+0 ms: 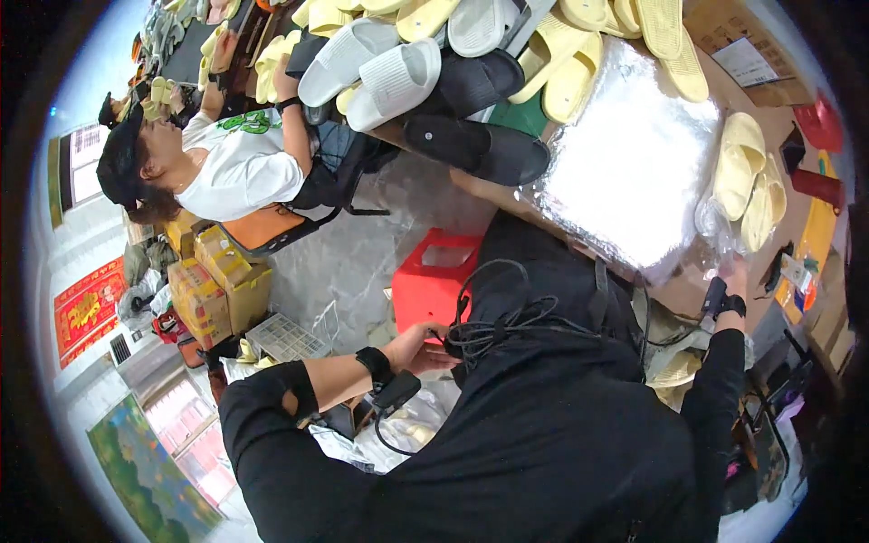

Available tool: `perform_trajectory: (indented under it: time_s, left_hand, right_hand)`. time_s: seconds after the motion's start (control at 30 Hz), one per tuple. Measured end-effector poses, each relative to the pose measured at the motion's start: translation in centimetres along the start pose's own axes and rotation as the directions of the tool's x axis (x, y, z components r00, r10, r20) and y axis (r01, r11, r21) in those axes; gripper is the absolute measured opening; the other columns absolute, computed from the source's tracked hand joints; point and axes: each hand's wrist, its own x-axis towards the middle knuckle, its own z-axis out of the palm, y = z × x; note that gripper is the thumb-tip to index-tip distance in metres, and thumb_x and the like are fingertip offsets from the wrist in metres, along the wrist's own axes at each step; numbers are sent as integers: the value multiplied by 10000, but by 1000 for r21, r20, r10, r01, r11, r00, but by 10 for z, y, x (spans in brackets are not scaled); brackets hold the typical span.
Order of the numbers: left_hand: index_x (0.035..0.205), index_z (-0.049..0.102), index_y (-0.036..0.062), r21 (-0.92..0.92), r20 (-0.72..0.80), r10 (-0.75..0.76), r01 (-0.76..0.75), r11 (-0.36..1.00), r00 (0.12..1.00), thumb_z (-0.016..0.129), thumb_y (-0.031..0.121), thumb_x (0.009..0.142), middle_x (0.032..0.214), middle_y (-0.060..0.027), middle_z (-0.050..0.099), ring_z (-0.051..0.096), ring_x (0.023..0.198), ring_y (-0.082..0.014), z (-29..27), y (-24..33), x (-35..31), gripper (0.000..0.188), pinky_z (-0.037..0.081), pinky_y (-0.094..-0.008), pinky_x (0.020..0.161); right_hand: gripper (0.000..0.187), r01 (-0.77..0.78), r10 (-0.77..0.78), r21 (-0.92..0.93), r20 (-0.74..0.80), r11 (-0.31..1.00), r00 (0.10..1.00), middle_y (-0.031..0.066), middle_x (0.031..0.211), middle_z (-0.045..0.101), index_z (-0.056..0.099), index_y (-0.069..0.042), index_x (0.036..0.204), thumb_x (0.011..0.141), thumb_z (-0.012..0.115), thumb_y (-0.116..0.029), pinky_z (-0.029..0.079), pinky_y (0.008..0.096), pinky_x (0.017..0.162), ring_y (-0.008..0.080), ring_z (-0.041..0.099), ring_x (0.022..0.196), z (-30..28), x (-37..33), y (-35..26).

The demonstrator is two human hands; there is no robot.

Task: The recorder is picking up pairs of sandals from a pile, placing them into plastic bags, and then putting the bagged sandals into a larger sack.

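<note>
At my waist, my left hand (418,347) is beside the red plastic stool (437,276) and the looped black cord (507,321) on my clothes. Its thumb and fingers are apart, and I see nothing held in them. On the right, my right hand (735,275) is at the lower end of a clear plastic bag (720,237), with its fingers closed on the film. A pair of pale yellow slippers (740,163) lies at that bag, soles and straps partly showing. To their left, a shiny silver-wrapped work surface (634,149) reflects bright light.
Yellow, grey and black slippers (394,86) are heaped along the table's far side. A cardboard box (751,54) stands at the far right. Another person (244,163) sits at the left, handling slippers. Taped cartons (213,290) are stacked behind that chair.
</note>
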Motion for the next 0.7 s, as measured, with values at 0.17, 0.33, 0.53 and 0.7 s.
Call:
perform_trajectory:
  time_s: [0.17, 0.33, 0.53, 0.7]
  left_hand:
    - [943, 549, 2, 419, 189, -213, 117, 900, 959, 549, 150, 837, 962, -153, 600, 610, 906, -241, -47, 34, 65, 181, 530, -343, 781]
    - [942, 590, 50, 476, 60, 147, -157, 865, 987, 597, 49, 795, 912, -61, 618, 617, 790, -180, -48, 31, 47, 147, 541, -318, 715]
    - [936, 603, 57, 971, 217, 162, -230, 60, 962, 505, 242, 864, 801, -57, 626, 603, 731, -169, -67, 75, 6, 221, 452, -328, 589]
    - [803, 611, 73, 713, 588, 78, -471, -519, 805, 491, 258, 858, 671, -30, 601, 563, 589, -145, -127, 149, 70, 228, 390, -331, 499]
  right_hand:
    - [332, 150, -193, -391, -73, 908, 979, 103, 943, 568, 515, -26, 1098, 842, 503, -237, 456, 315, 740, 208, 550, 845, -112, -17, 143]
    - [294, -88, 242, 465, -281, 881, 929, 105, 979, 564, 518, -17, 1081, 861, 454, -201, 444, 321, 793, 221, 532, 896, -25, -8, -24]
    - [337, -86, -18, -168, -536, 982, 844, 107, 1039, 544, 505, -21, 1113, 881, 428, -253, 431, 315, 836, 215, 523, 953, -67, -39, -188]
    - [156, 51, 767, 974, -207, 222, 608, -30, 682, 399, 525, -152, 838, 831, 514, -308, 350, 244, 503, 104, 395, 566, -76, -42, -271]
